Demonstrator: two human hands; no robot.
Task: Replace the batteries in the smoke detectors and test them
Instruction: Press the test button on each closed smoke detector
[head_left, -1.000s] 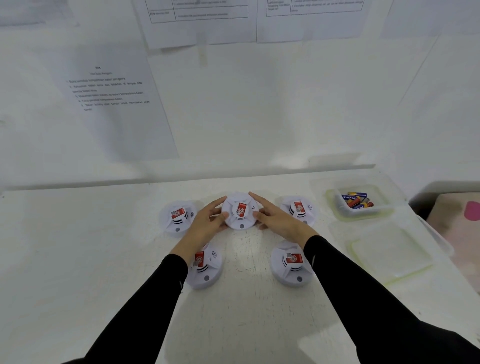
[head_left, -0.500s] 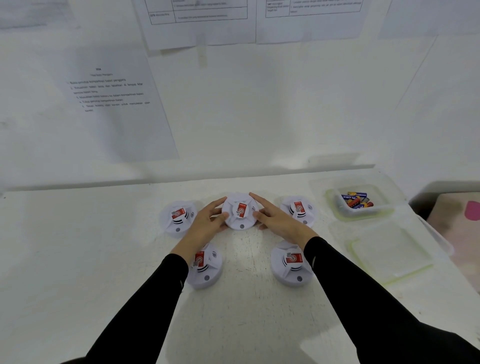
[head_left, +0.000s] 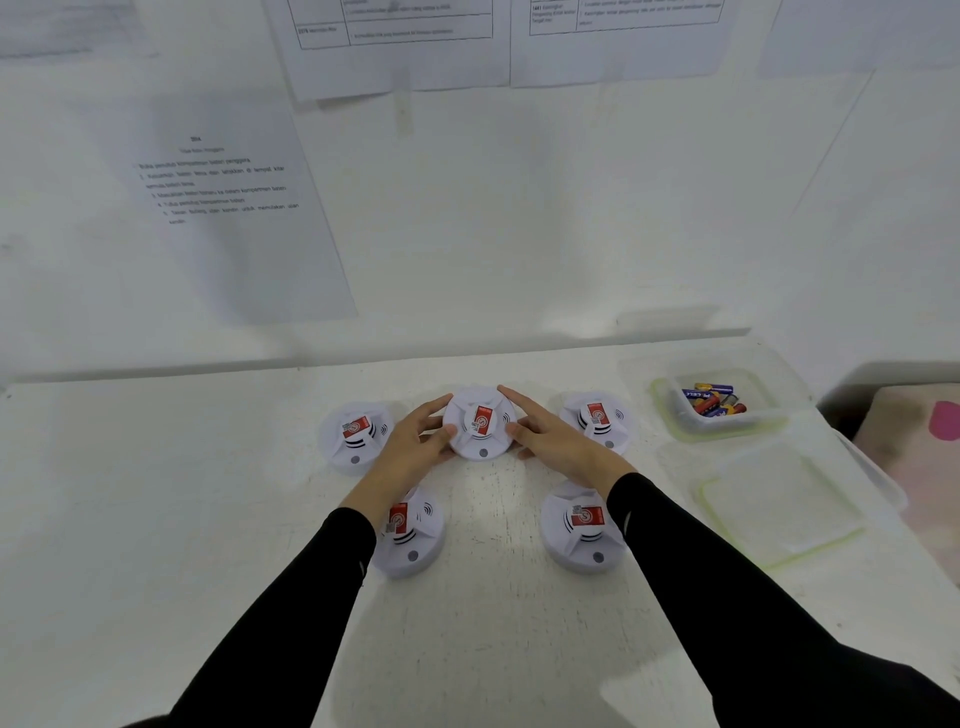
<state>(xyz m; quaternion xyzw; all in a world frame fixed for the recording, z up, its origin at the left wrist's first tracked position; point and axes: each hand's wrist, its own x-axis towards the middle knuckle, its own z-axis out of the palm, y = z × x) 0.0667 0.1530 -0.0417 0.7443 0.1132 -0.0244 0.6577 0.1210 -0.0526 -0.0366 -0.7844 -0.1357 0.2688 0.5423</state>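
Several round white smoke detectors with red labels lie on the white table. The middle back detector (head_left: 480, 422) sits between my hands. My left hand (head_left: 415, 449) touches its left side and my right hand (head_left: 553, 436) touches its right side, fingers spread along the rim. Other detectors lie at the back left (head_left: 356, 436), back right (head_left: 597, 418), front left (head_left: 410, 535) and front right (head_left: 579, 527); my forearms partly cover the front two. A clear container (head_left: 670, 410) at the right holds several batteries (head_left: 714, 400).
A clear plastic lid (head_left: 779, 506) lies in front of the battery container. The white wall behind the table carries printed sheets (head_left: 223, 208). The table's right edge (head_left: 878, 478) borders a pink-patterned surface (head_left: 930, 447).
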